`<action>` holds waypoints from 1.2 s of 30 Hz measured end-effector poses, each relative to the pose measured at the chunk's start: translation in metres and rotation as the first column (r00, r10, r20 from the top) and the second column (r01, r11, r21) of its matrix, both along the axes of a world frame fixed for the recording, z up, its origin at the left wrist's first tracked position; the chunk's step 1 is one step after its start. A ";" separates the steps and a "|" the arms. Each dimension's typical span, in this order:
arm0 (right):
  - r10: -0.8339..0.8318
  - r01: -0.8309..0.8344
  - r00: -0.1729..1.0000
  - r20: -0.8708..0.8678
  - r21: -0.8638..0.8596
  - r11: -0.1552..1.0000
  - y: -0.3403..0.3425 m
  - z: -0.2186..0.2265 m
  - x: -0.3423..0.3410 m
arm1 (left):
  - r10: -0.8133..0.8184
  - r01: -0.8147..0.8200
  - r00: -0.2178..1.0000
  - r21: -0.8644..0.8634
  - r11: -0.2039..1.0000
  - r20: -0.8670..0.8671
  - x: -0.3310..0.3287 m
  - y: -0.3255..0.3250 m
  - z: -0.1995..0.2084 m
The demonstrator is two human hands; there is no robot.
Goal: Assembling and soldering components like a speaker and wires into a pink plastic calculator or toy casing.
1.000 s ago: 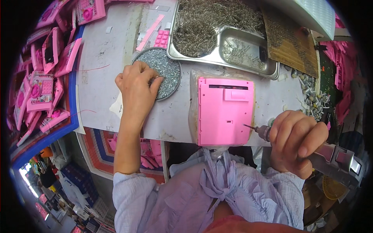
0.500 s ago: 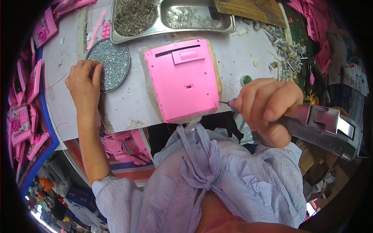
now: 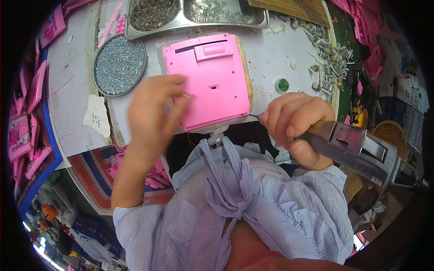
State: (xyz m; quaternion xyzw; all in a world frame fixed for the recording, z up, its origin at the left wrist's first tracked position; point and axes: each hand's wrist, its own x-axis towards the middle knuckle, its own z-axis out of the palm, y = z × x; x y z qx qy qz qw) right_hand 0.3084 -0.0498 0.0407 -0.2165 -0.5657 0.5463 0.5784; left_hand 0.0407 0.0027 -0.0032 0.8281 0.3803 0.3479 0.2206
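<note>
A pink plastic case (image 3: 208, 79) lies back side up on a clear wrapped pad at the front edge of the white bench (image 3: 72, 67). My left hand (image 3: 153, 115) hovers at the case's left edge, pinching a small screw between thumb and fingertips. My right hand (image 3: 294, 124) grips a grey electric screwdriver (image 3: 357, 151), and the tool's thin bit points left at the case's lower right corner. A round tray of small silver screws (image 3: 120, 65) sits left of the case.
Steel trays (image 3: 194, 13) with more screws stand at the back of the bench. Small metal parts (image 3: 332, 58) and a green round cap (image 3: 281, 85) lie to the right. Pink cases (image 3: 27, 113) are stacked along the left edge. A tan fan guard (image 3: 389, 133) sits at right.
My left hand left the screw tray and came right to the pink case with a screw. The right hand with the screwdriver stayed at the case's lower right corner. The view tilted down.
</note>
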 end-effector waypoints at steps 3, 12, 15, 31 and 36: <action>-0.012 0.011 1.000 0.017 0.015 1.000 0.002 -0.006 -0.006 | -0.151 0.153 0.985 0.010 0.988 -0.086 0.024 -0.009 -0.011; 0.154 -0.183 0.975 0.163 0.185 0.965 0.026 0.006 0.002 | -0.168 0.171 0.978 0.019 0.985 -0.121 0.028 -0.013 -0.024; 0.106 -0.136 0.978 0.181 0.162 0.977 0.037 -0.003 -0.013 | -0.171 0.170 0.980 -0.012 0.985 -0.099 0.028 -0.012 -0.023; -0.012 -0.015 0.974 0.225 0.120 0.993 0.073 -0.011 -0.021 | -0.190 0.188 0.978 -0.035 0.982 -0.083 0.025 -0.008 -0.023; 0.083 -0.105 0.957 0.278 0.065 0.992 0.091 0.003 -0.011 | -0.187 0.182 0.979 -0.064 0.981 -0.076 0.024 -0.013 -0.021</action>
